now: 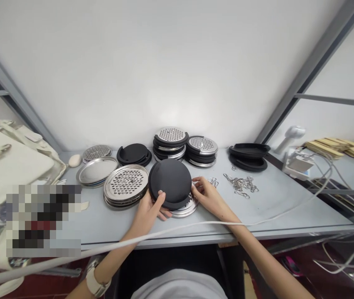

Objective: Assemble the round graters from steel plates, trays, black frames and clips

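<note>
Left hand (pixel 147 210) holds black disc (pixel 170 180) tilted, flat face toward camera.

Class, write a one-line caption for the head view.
Left hand holding a black disc, right hand beside it, near a perforated metal disc on a gray table.

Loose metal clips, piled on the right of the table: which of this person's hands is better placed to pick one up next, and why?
Probably the right hand: it is nearer the clips, while the left hand grips the black disc farther away.

Black disc (pixel 170 182): smooth, plastic-looking; perforated plate (pixel 127 182): rough metal.
</note>
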Action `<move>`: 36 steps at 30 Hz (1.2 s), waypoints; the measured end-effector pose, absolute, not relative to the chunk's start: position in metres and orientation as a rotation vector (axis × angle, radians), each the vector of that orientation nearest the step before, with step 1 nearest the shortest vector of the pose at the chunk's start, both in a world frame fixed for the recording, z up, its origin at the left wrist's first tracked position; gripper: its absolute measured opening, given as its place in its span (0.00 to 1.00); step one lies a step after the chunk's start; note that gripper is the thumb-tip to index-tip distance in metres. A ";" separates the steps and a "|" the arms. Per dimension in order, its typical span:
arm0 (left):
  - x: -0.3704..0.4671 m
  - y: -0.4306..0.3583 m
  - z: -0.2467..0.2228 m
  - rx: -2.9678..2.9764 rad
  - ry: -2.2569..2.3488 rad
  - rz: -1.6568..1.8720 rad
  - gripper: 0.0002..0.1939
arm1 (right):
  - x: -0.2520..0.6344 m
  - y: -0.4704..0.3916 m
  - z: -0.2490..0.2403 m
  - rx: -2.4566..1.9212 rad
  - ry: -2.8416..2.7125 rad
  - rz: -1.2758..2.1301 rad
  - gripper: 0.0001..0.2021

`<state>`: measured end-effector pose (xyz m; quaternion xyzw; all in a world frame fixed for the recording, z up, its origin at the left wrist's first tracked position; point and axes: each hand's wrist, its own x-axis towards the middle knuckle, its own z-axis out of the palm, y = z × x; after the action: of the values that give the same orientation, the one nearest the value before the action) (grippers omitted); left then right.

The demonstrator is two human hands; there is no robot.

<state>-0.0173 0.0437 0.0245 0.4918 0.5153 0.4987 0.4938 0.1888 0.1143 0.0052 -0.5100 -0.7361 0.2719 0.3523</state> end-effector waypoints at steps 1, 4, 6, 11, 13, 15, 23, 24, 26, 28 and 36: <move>-0.017 0.044 0.024 1.195 1.249 1.203 0.24 | 0.189 0.115 0.006 -1.318 -1.894 0.730 0.15; -0.016 0.044 0.024 1.198 1.242 1.202 0.25 | 0.188 0.114 0.008 -1.320 -1.865 0.763 0.15; -0.016 0.044 0.023 1.199 1.237 1.204 0.26 | 0.187 0.113 0.010 -1.317 -1.847 0.776 0.15; -0.017 0.046 0.019 1.192 1.248 1.196 0.25 | 0.187 0.113 0.013 -1.329 -1.770 0.959 0.16; -0.018 0.047 0.018 1.188 1.252 1.193 0.24 | 0.188 0.113 0.014 -1.333 -1.754 0.990 0.18; -0.018 0.047 0.018 1.188 1.250 1.190 0.24 | 0.188 0.111 0.015 -1.329 -1.754 0.973 0.19; -0.020 0.049 0.017 1.207 1.225 1.185 0.20 | 0.191 0.106 0.016 -1.186 -1.569 1.039 0.21; -0.021 0.049 0.017 1.204 1.227 1.192 0.20 | 0.191 0.106 0.016 -1.171 -1.544 1.041 0.21; -0.023 0.049 0.016 1.183 1.234 1.206 0.20 | 0.192 0.105 0.017 -1.156 -1.489 1.036 0.21; -0.024 0.047 0.018 1.148 1.239 1.211 0.18 | 0.194 0.105 0.017 -1.148 -1.426 1.015 0.20; -0.026 0.038 0.033 1.078 1.352 1.147 0.16 | 0.208 0.109 0.019 -1.131 -1.170 0.749 0.17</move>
<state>-0.0263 0.0385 0.0331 0.4473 0.5612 0.4760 0.5083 0.2080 0.1094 0.0189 -0.4930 -0.5097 0.3264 0.6250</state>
